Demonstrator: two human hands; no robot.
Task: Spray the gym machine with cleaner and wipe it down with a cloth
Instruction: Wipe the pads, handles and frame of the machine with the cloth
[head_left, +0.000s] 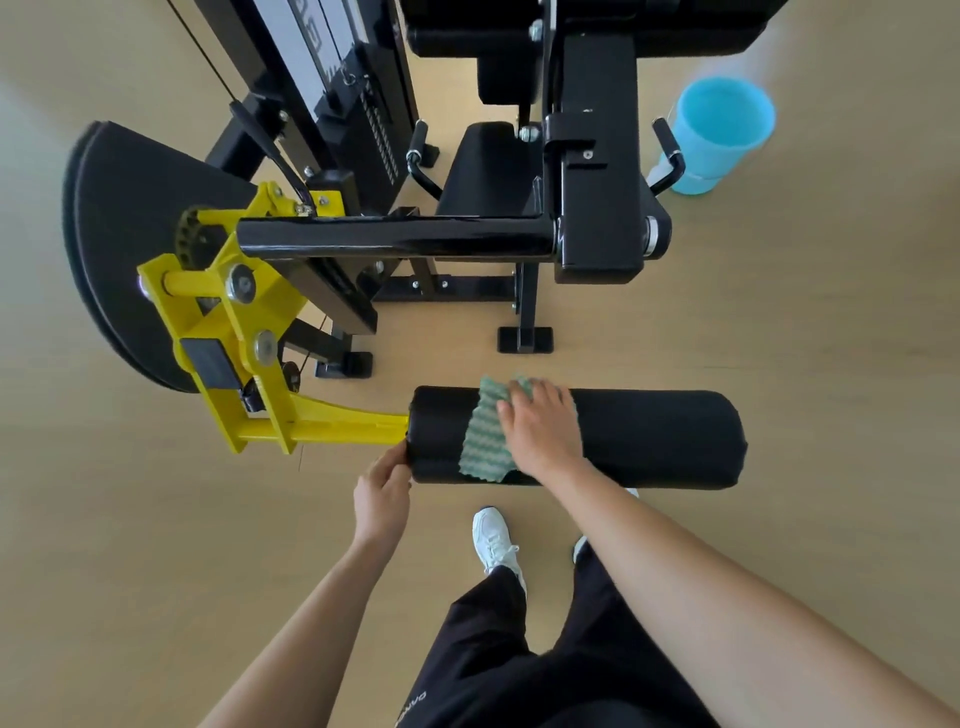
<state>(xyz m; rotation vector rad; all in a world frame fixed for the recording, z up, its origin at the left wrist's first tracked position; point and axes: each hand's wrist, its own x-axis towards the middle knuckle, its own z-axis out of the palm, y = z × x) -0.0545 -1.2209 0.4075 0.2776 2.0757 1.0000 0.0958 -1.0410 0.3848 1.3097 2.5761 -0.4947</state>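
- right hand (540, 426) spread flat, pressing cloth (485, 441) on roller pad (649, 436); left hand (382, 491) grips its end.
- a slack grip may let the roller pad turn, dropping the cloth.

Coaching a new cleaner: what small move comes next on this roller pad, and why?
Probably slide the right hand and green cloth rightward along the roller pad: the cloth covers only a strip left of middle, the right stretch lies bare, and the left hand grips the left end.
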